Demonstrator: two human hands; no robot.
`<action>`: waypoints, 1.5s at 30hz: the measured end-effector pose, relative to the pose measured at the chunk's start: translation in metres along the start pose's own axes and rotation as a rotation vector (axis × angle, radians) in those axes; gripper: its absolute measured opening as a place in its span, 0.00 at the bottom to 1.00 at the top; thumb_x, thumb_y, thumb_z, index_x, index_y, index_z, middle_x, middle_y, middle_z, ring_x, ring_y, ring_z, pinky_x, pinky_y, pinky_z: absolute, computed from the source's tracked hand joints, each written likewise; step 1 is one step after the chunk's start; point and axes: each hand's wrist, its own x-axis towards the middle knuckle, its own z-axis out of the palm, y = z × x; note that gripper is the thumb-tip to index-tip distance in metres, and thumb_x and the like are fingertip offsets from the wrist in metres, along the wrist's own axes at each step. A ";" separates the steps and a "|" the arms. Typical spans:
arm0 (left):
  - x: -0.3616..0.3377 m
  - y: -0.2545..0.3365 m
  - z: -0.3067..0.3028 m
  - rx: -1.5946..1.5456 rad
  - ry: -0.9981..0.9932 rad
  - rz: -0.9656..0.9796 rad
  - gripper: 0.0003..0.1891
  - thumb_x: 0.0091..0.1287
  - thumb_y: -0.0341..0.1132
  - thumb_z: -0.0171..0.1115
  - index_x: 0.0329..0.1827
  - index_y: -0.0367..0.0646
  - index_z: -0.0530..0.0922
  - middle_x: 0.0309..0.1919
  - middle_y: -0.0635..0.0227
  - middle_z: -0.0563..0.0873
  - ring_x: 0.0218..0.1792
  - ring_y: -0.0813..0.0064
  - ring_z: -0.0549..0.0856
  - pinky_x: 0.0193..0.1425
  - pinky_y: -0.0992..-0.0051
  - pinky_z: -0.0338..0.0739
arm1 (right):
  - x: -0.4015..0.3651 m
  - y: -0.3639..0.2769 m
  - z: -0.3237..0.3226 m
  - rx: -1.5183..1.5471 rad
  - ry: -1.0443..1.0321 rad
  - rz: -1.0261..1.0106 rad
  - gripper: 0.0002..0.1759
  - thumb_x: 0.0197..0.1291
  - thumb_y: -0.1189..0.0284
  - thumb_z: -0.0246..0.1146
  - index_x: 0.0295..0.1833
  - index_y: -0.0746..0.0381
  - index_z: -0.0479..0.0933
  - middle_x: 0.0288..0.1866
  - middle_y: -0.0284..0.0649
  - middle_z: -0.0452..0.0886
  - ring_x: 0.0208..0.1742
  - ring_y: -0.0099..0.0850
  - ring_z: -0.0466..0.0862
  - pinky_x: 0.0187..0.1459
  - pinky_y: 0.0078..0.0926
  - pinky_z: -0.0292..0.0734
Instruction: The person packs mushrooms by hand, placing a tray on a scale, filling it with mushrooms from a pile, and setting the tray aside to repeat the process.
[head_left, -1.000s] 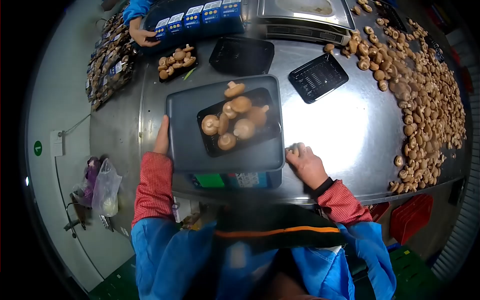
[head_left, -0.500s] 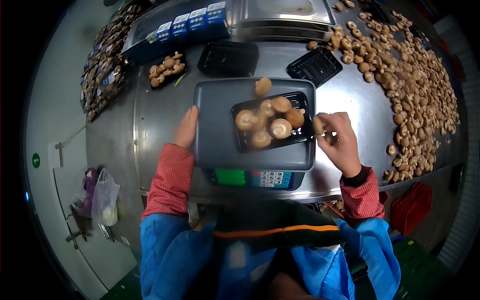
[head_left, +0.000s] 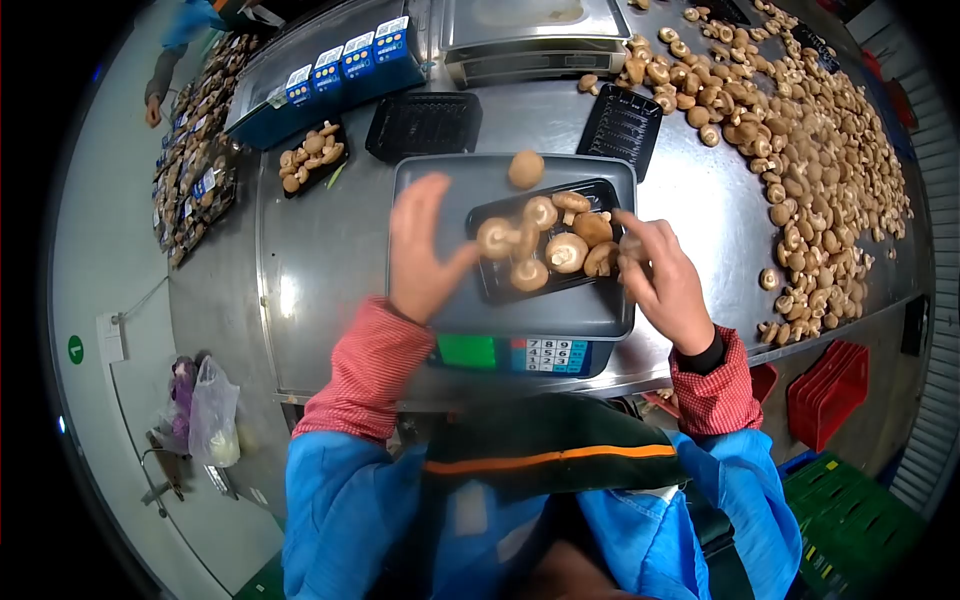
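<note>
A black plastic tray holding several brown mushrooms rests on the grey pan of a weighing scale. One more mushroom sits on the pan just behind the tray. My left hand hovers over the pan's left part, blurred, its fingers and thumb apart with nothing in them. At the tray's right edge is my right hand, fingers curved but apart, close beside a mushroom lying in the tray. The scale's green display and keypad face me.
Loose mushrooms pile along the table's right side. Behind the scale lie black trays, a filled tray, blue label boxes and another scale. Packed mushrooms are stacked left, near another person's hand.
My left hand has left the pan's left edge and moved right over it. The mushroom in my right hand now lies in the tray. The view has shifted, and another person's arm appears.
</note>
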 end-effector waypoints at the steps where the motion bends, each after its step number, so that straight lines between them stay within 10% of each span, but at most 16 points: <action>1: 0.004 0.017 0.007 -0.006 -0.039 0.065 0.40 0.54 0.42 0.72 0.70 0.40 0.68 0.67 0.49 0.71 0.68 0.49 0.70 0.72 0.57 0.63 | 0.006 -0.005 -0.003 0.005 0.019 0.019 0.27 0.58 0.78 0.62 0.66 0.58 0.72 0.46 0.43 0.76 0.45 0.38 0.82 0.45 0.31 0.79; 8: -0.007 0.041 0.042 -0.239 -0.023 -0.068 0.37 0.57 0.32 0.70 0.71 0.38 0.67 0.64 0.53 0.73 0.65 0.57 0.74 0.68 0.65 0.70 | 0.057 -0.014 0.051 -0.374 -0.001 -0.413 0.28 0.46 0.63 0.72 0.57 0.51 0.79 0.45 0.37 0.78 0.49 0.40 0.79 0.46 0.35 0.75; 22: 0.062 -0.002 0.040 -0.237 -0.031 -0.206 0.17 0.64 0.33 0.67 0.56 0.39 0.81 0.40 0.62 0.82 0.37 0.71 0.83 0.45 0.74 0.80 | -0.024 0.038 0.011 0.041 0.226 0.206 0.12 0.61 0.73 0.67 0.50 0.62 0.80 0.35 0.40 0.80 0.32 0.31 0.82 0.37 0.27 0.78; 28: 0.087 0.002 0.075 -0.050 -0.235 -0.301 0.21 0.62 0.42 0.68 0.55 0.41 0.81 0.44 0.55 0.84 0.44 0.57 0.86 0.53 0.63 0.79 | -0.028 0.023 0.029 -0.026 0.178 0.162 0.25 0.58 0.69 0.70 0.62 0.58 0.74 0.44 0.44 0.78 0.40 0.37 0.83 0.40 0.33 0.80; 32: 0.081 -0.006 0.079 -0.161 -0.085 -0.249 0.18 0.64 0.36 0.69 0.55 0.39 0.82 0.41 0.66 0.85 0.37 0.76 0.84 0.45 0.76 0.80 | -0.015 0.013 0.032 0.007 0.062 0.112 0.27 0.59 0.71 0.70 0.64 0.61 0.71 0.53 0.50 0.70 0.50 0.46 0.80 0.50 0.38 0.79; 36: 0.053 0.006 0.034 -0.768 -0.114 -0.556 0.16 0.68 0.30 0.66 0.57 0.35 0.79 0.46 0.63 0.87 0.45 0.79 0.85 0.47 0.79 0.81 | -0.013 0.025 0.041 0.027 0.228 -0.030 0.21 0.52 0.72 0.73 0.52 0.61 0.78 0.44 0.43 0.76 0.40 0.39 0.82 0.39 0.31 0.79; 40: 0.006 0.008 0.039 -0.759 -0.140 -0.603 0.16 0.69 0.29 0.62 0.60 0.39 0.78 0.45 0.63 0.86 0.43 0.78 0.86 0.46 0.80 0.82 | -0.014 0.037 0.043 0.189 0.138 0.109 0.18 0.56 0.74 0.69 0.49 0.67 0.71 0.46 0.47 0.72 0.47 0.42 0.76 0.49 0.34 0.75; 45: 0.000 0.019 0.048 -0.071 -0.047 -0.284 0.21 0.67 0.34 0.61 0.63 0.40 0.78 0.50 0.56 0.80 0.53 0.56 0.78 0.60 0.62 0.73 | -0.012 0.037 0.045 0.270 0.368 0.159 0.14 0.55 0.78 0.68 0.42 0.65 0.70 0.34 0.36 0.77 0.32 0.22 0.78 0.35 0.23 0.75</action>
